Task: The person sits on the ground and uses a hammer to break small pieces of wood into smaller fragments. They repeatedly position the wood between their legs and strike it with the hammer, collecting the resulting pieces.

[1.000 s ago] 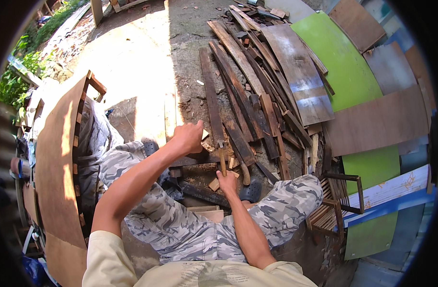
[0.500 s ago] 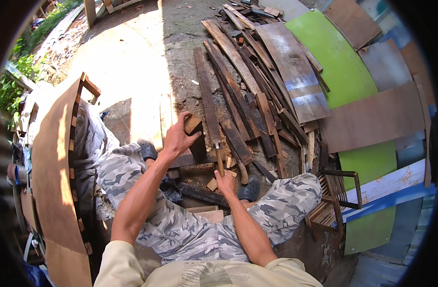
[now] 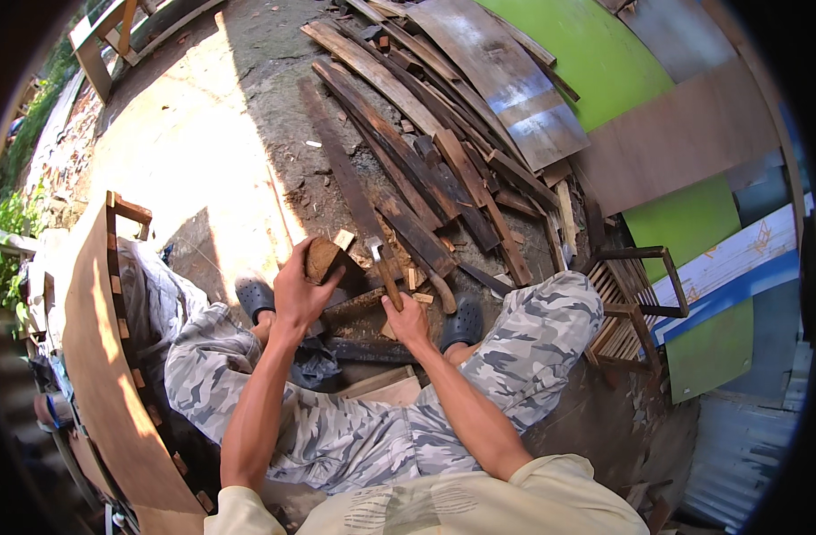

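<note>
Farthest to my left a bowed brown panel (image 3: 100, 330) stands on edge, with a crumpled grey sheet (image 3: 154, 285) beside it and a dark clog (image 3: 255, 299) on one of my feet. My left grip (image 3: 296, 292) is clamped on a dark wooden block (image 3: 322, 259), its paler cut end turned up, in front of me between my knees. Just right of the block, apart from it, is the hammer (image 3: 389, 278), metal head pointing away from me; my right grip (image 3: 408, 319) is closed around its wooden handle. Beyond lies a heap of planks (image 3: 421, 169) on the ground. Past my right knee sits a slatted wooden stool (image 3: 635, 332), near a green panel (image 3: 711, 352).
</note>
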`<action>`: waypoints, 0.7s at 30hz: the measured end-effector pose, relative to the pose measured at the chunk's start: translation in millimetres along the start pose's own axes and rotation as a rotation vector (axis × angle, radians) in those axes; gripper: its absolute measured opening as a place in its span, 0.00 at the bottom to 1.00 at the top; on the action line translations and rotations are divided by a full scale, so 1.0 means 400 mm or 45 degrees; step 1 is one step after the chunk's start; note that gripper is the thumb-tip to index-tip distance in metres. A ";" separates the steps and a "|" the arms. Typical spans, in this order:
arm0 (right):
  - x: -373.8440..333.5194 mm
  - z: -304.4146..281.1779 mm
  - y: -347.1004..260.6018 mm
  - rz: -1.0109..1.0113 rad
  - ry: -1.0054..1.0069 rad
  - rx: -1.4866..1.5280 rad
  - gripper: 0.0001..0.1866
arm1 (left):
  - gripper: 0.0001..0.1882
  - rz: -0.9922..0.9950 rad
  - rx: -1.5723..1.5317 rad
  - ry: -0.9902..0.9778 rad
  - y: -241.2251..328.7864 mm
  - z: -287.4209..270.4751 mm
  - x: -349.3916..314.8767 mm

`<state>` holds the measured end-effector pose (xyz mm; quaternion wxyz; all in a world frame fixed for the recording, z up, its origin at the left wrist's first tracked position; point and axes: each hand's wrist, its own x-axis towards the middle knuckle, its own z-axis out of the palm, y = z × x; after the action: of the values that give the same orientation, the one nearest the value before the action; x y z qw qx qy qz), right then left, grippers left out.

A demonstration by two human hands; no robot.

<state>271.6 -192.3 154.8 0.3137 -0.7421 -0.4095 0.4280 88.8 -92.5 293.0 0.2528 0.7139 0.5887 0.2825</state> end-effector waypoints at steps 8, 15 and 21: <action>0.000 0.005 0.025 0.001 0.046 -0.041 0.22 | 0.33 -0.011 0.016 -0.100 0.020 0.027 0.010; -0.005 0.017 -0.011 -0.038 0.000 0.043 0.23 | 0.33 -0.008 0.024 -0.073 -0.004 0.027 0.022; 0.034 0.050 0.155 0.123 -0.023 -0.230 0.23 | 0.33 0.025 -0.001 -0.122 0.030 0.031 0.027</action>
<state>278.9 -207.3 90.2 0.2208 -0.7823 -0.4131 0.4106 107.4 -84.2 293.5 0.2782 0.7324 0.5687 0.2508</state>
